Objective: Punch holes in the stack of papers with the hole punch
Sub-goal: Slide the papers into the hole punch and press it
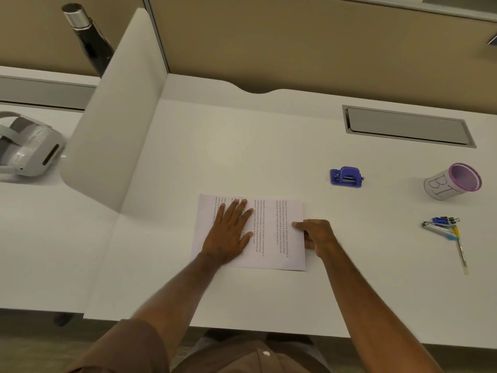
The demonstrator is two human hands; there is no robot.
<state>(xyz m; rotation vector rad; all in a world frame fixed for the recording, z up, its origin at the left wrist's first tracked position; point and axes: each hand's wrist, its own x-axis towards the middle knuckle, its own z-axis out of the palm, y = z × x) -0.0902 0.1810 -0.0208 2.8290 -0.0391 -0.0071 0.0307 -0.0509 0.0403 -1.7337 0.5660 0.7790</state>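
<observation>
A stack of printed papers [279, 238] lies flat on the white desk [242, 146], its text running sideways. My left hand [231, 232] presses flat on the left half of the top sheet, fingers straight. At the papers' right edge, my right hand [316, 236] pinches the stack, thumb on top and fingers curled at the edge. A small blue hole punch [346, 177] sits on the desk beyond the papers to the right, apart from both hands.
A purple-rimmed cup [454, 183] stands at the right. Binder clips and pens [446, 232] lie below it. A grey cable tray cover [408, 126] is set into the desk at the back. A white divider [113, 125] bounds the left; a headset [24, 146] and bottle [88, 39] lie beyond it.
</observation>
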